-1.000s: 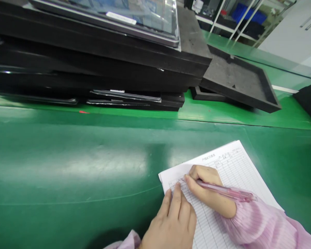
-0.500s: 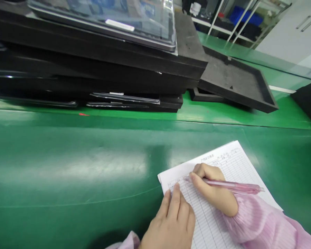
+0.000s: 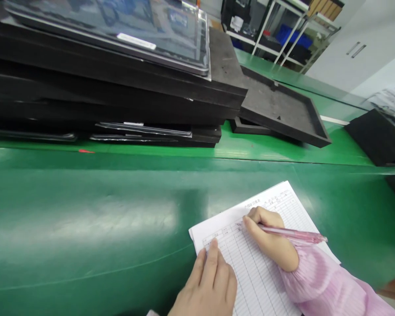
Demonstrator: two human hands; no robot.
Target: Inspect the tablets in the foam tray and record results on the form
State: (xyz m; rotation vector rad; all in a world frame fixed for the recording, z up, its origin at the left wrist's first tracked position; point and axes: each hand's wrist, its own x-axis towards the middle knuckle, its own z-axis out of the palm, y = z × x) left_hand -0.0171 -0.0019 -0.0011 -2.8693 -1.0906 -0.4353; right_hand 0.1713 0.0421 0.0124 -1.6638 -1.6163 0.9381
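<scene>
Near the bottom of the head view, a white printed form (image 3: 253,272) with a ruled table lies tilted on the green tabletop (image 3: 85,210). My right hand (image 3: 271,237) grips a pink pen (image 3: 296,235), its tip at the upper rows of the form. The pen slants back to the right over the wrist. Flat on the form's left part rests my left hand (image 3: 209,281), fingers stretched out and holding nothing. More sheets seem to lie under the top one.
Behind the form stands a stack of black foam trays (image 3: 118,96), topped by a flat glossy screen panel (image 3: 118,35). Right of it an open black tray (image 3: 283,105) leans on another. A black box (image 3: 378,136) is at far right, a white rack (image 3: 276,35) behind.
The camera view has turned slightly right, so the scene sits further left. My right hand and pen have moved a little rightward along the form's upper rows. My left hand still rests on the paper.
</scene>
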